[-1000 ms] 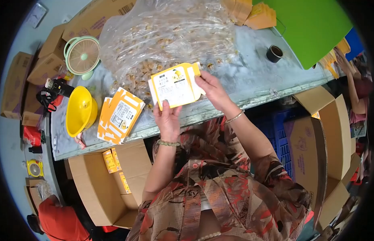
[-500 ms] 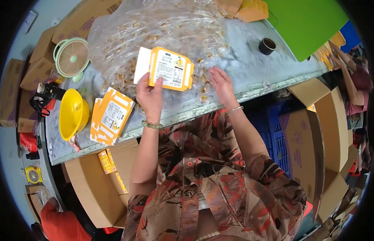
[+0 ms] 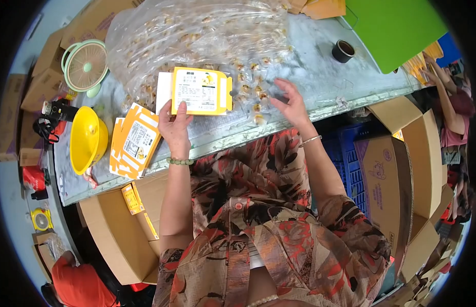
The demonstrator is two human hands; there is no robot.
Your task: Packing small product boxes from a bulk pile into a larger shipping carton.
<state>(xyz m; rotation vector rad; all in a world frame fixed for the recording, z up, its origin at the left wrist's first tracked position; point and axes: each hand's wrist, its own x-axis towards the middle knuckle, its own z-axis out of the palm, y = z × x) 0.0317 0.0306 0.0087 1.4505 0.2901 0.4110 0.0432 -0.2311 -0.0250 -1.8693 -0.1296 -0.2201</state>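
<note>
My left hand [image 3: 175,129] grips a yellow-and-white carton [image 3: 204,91] by its lower left, the thumb lying on the printed face. A white flap stands out on the carton's left side. Its right end has a notched yellow tab. To the right of the carton my right hand [image 3: 293,105] hangs with fingers apart and nothing in them. Between the two, small clear-wrapped packets [image 3: 257,96] lie on the table. A pile of flat orange-and-white cartons [image 3: 135,144] rests by my left wrist. Behind the held carton spreads a large clear plastic bag [image 3: 197,33] over many more packets.
A yellow plastic basin [image 3: 87,140] and a pale green fan [image 3: 86,67] stand on the left. Farther right are a dark cup [image 3: 343,51] and a green board [image 3: 394,30]. Open cardboard boxes [image 3: 115,235] flank me below the table edge. Another person's hands work at far right.
The carton has moved left and turned to lie more level, carried by my left hand. My right hand has shifted slightly right and spread its fingers.
</note>
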